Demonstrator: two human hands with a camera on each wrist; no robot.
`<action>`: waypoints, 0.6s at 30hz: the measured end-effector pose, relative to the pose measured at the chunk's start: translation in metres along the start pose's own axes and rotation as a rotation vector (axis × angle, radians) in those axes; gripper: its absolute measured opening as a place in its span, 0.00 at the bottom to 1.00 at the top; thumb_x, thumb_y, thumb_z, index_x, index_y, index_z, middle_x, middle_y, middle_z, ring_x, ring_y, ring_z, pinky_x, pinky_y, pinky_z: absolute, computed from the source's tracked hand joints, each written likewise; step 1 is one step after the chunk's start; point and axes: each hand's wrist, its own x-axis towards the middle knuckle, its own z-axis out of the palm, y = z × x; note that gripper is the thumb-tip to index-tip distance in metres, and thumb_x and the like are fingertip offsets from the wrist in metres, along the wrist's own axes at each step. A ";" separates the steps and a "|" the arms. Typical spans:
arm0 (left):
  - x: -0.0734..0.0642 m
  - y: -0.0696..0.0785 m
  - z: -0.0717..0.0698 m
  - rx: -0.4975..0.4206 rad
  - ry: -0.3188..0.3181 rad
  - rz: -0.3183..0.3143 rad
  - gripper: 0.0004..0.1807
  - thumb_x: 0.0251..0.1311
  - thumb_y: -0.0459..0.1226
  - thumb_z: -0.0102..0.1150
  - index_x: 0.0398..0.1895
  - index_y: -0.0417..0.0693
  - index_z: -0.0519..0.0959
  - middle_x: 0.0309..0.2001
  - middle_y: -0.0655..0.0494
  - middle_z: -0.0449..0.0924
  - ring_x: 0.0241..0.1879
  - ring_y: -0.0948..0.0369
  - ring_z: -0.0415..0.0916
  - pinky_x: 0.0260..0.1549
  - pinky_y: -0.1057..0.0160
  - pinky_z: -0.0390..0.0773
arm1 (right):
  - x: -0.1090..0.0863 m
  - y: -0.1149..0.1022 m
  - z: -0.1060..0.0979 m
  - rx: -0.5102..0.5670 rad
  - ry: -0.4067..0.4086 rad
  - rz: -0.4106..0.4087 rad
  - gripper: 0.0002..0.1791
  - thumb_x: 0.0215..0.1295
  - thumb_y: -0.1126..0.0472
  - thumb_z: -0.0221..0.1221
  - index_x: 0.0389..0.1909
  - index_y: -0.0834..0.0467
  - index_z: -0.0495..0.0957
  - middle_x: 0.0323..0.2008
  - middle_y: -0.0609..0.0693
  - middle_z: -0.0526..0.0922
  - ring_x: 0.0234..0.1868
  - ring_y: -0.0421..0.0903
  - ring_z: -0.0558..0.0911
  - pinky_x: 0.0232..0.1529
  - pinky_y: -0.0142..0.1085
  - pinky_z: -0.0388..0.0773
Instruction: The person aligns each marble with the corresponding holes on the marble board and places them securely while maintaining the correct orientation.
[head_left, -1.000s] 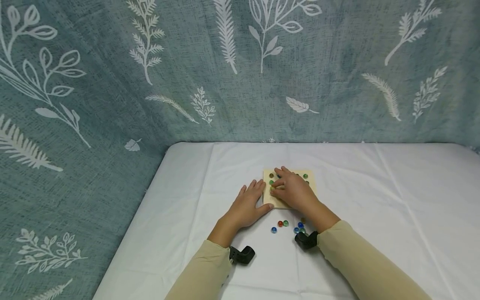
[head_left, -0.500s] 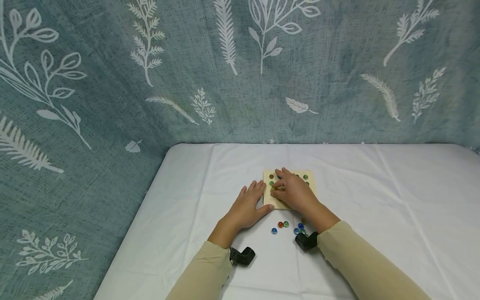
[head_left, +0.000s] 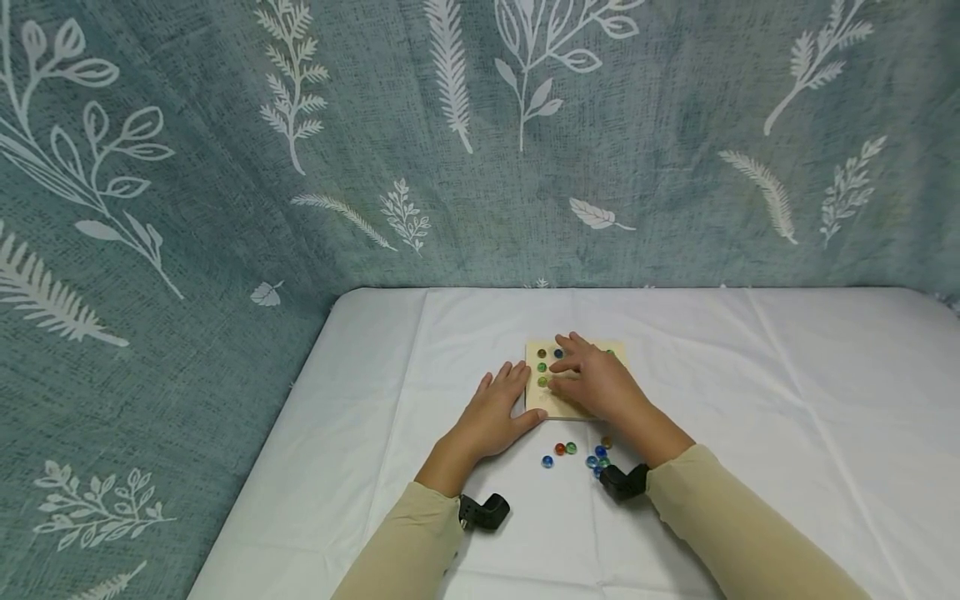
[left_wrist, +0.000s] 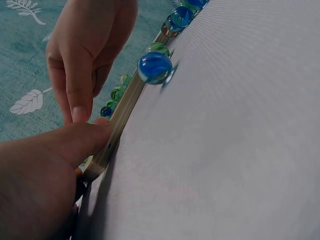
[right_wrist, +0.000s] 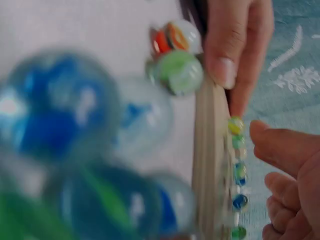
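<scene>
A pale wooden board [head_left: 536,403] lies on the white cloth, with glass marbles set in rows on top. My left hand [head_left: 489,419] rests at its left side, fingers straight and thumb touching the near left corner. Over the board, my right hand [head_left: 602,385] hovers with its fingers apart, covering much of the middle and right. Just left of its fingertips sits a yellow-green marble [head_left: 542,382], third down in the left column. In the right wrist view a gap shows between this marble [right_wrist: 235,125] and the right hand's fingers.
Loose marbles lie on the cloth in front of the board: a red one [head_left: 560,449] beside a green one [head_left: 572,448], a blue one [head_left: 547,462], an amber one [head_left: 607,442] and several more near the right wrist's black camera [head_left: 624,482]. Patterned fabric [head_left: 480,233] hangs behind.
My right hand has let go of the yellow-green marble and shifted slightly right, leaving it in the board's left column. The left hand has stayed in place.
</scene>
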 end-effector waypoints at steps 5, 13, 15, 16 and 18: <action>0.000 0.001 0.001 0.003 0.000 -0.001 0.44 0.67 0.59 0.50 0.79 0.49 0.50 0.79 0.57 0.47 0.79 0.60 0.39 0.78 0.53 0.39 | -0.011 0.013 -0.012 0.094 0.020 0.007 0.21 0.63 0.54 0.66 0.56 0.57 0.82 0.73 0.52 0.64 0.76 0.54 0.57 0.72 0.59 0.59; 0.000 0.003 0.001 -0.008 0.004 -0.017 0.44 0.67 0.59 0.51 0.79 0.49 0.51 0.79 0.57 0.48 0.79 0.60 0.39 0.78 0.54 0.39 | -0.037 0.033 -0.028 0.238 0.039 0.017 0.20 0.64 0.54 0.65 0.54 0.58 0.83 0.72 0.47 0.66 0.77 0.52 0.57 0.71 0.58 0.62; 0.000 0.003 0.000 -0.011 0.003 -0.021 0.45 0.66 0.59 0.52 0.79 0.49 0.50 0.79 0.58 0.47 0.79 0.60 0.39 0.78 0.54 0.39 | -0.045 0.037 -0.031 0.235 0.036 0.002 0.20 0.63 0.54 0.66 0.54 0.58 0.83 0.72 0.49 0.67 0.76 0.54 0.59 0.70 0.58 0.63; -0.001 0.003 0.000 -0.014 0.001 -0.023 0.45 0.66 0.59 0.52 0.79 0.49 0.50 0.79 0.58 0.47 0.79 0.60 0.39 0.78 0.54 0.39 | -0.049 0.038 -0.032 0.229 0.033 -0.009 0.20 0.63 0.54 0.66 0.54 0.58 0.83 0.71 0.49 0.67 0.75 0.54 0.60 0.70 0.58 0.64; -0.001 0.004 0.000 -0.017 0.000 -0.021 0.45 0.66 0.59 0.52 0.79 0.49 0.50 0.79 0.57 0.47 0.79 0.59 0.39 0.78 0.54 0.39 | -0.057 0.042 -0.033 0.219 0.019 -0.027 0.21 0.62 0.53 0.66 0.53 0.58 0.84 0.70 0.50 0.69 0.74 0.56 0.61 0.69 0.57 0.65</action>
